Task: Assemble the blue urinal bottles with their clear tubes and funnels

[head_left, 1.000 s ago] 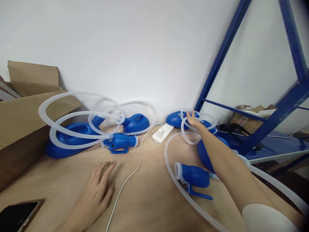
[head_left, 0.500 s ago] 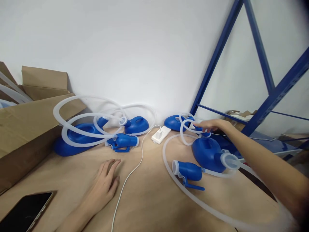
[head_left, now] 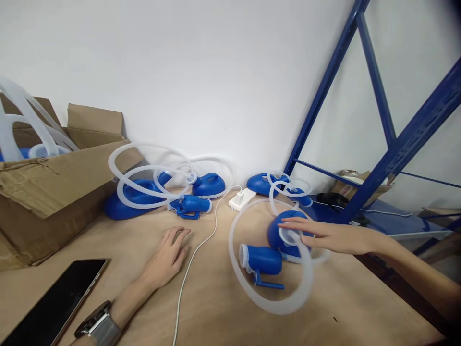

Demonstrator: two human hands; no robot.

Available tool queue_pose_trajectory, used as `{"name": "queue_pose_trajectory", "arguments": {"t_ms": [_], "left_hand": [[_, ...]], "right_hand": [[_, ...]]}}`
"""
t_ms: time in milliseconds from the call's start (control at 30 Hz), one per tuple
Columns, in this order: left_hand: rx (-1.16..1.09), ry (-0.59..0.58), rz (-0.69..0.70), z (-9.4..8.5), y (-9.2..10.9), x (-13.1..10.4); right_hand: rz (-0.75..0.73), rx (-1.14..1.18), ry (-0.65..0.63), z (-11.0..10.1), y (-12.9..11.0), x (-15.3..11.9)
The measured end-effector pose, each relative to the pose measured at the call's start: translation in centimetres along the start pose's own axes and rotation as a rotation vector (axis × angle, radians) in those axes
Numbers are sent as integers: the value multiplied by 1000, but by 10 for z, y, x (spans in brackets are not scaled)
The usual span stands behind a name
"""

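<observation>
My left hand (head_left: 168, 254) rests on the table with its fingers apart and nothing in it, left of a white cable (head_left: 196, 250). My right hand (head_left: 324, 234) reaches in from the right, fingers spread, over a round blue bottle (head_left: 275, 235) with a coiled clear tube (head_left: 306, 283). It holds nothing; contact with the bottle or tube is unclear. Just in front lies a blue cup-like piece with a handle (head_left: 264, 260). Near the wall at left are a large blue bottle (head_left: 126, 204), a smaller one (head_left: 212, 185) and another handled blue piece (head_left: 194, 203), among tube loops.
An open cardboard box (head_left: 54, 202) with clear tubes stands at left, a black phone (head_left: 54, 307) in front. A white power strip (head_left: 242, 199) lies at the back centre, beside another blue bottle (head_left: 261, 184). Blue shelving (head_left: 399, 158) rises at right.
My right hand has come down and nearer. The right-hand bottle, its tube and the handled piece sit further left, the tube drawn into a tighter loop. The view has shifted, showing more of the box and my watch.
</observation>
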State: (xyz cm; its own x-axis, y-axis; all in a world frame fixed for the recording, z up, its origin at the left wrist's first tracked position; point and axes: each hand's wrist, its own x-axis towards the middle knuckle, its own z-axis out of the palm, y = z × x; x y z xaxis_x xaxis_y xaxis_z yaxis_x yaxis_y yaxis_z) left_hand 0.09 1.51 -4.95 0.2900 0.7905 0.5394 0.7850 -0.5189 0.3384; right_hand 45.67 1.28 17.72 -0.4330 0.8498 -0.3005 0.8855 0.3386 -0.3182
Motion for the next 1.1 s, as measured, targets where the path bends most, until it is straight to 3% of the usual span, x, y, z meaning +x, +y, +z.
{"name": "queue_pose_trajectory", "arguments": {"t_ms": [133, 200, 267, 300, 367, 467, 600, 700, 833, 933, 1033, 1100], "left_hand": [[-53, 32, 102, -11, 8, 0], [-80, 53, 182, -16, 16, 0], [-99, 48, 266, -18, 25, -1], [-104, 34, 298, -18, 30, -1], [-109, 3, 338, -16, 39, -4], [-121, -41, 365, -10, 49, -7], [-163, -84, 338, -7, 53, -8], [-205, -93, 258, -8, 50, -6], [-413, -125, -7, -8, 44, -5], [-505, -69, -172, -7, 42, -5], [-539, 61, -148, -6, 39, -6], [-589, 82, -108, -5, 38, -5]], "right_hand": [[-207, -120, 119, 37, -42, 12], [-272, -199, 313, 69, -59, 23], [-303, -306, 590, 107, -72, 35], [-331, -352, 659, 125, -76, 40], [-478, -394, 577, 157, -82, 49], [-512, -393, 454, 185, -85, 58], [-414, -345, 441, 197, -89, 75], [-404, -223, 508, 197, -103, 97], [-323, 27, 694, 185, -140, 126], [-332, 238, 707, 171, -169, 138], [-410, 427, 651, 164, -187, 143], [-461, 554, 637, 166, -191, 147]]}}
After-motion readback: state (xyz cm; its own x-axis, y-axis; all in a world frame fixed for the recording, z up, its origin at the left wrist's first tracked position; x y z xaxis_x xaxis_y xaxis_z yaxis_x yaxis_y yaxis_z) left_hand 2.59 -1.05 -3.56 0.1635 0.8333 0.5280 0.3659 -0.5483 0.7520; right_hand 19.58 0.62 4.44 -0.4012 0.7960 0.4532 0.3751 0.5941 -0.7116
